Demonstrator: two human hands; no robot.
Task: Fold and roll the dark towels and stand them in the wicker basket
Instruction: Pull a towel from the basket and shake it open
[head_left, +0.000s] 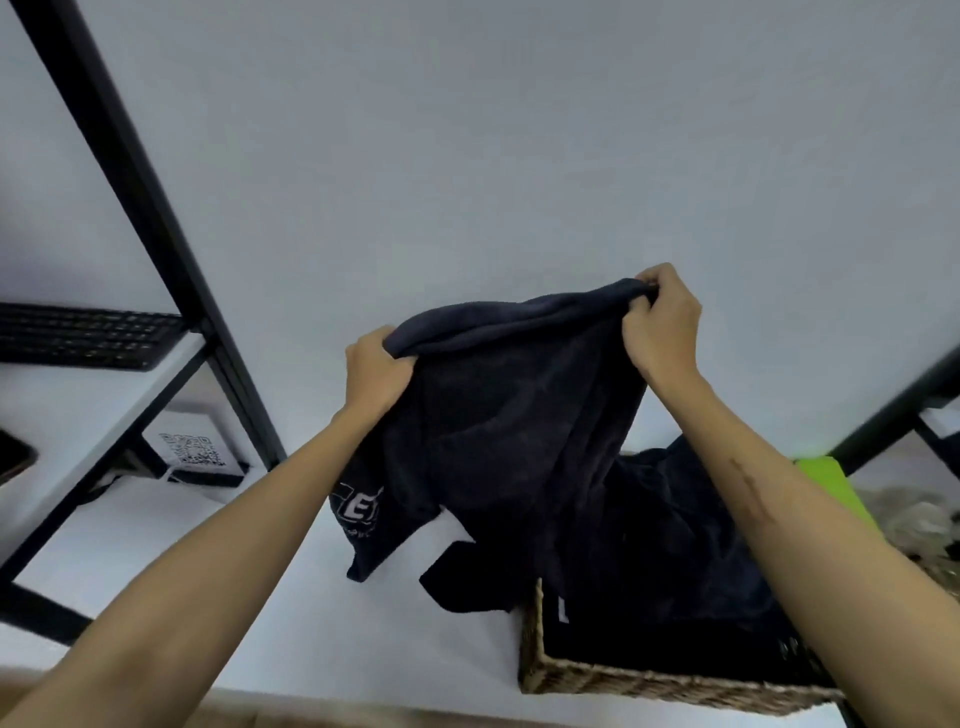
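A dark navy towel (514, 415) hangs in the air in front of the white wall, stretched between both hands. My left hand (375, 371) grips its upper left corner and my right hand (661, 325) grips its upper right corner, slightly higher. White lettering shows near the towel's lower left edge. Its bottom drapes down toward the wicker basket (623, 680) at the lower right of the white surface. More dark towels (675, 571) lie bunched in and over the basket, partly hidden by my right forearm.
A black metal shelf frame (156, 218) stands at the left with a black keyboard (88, 335) on its white shelf. A card with a QR code (189, 449) sits below. A lime green object (831, 483) and a fuzzy grey thing (919, 514) lie at the right.
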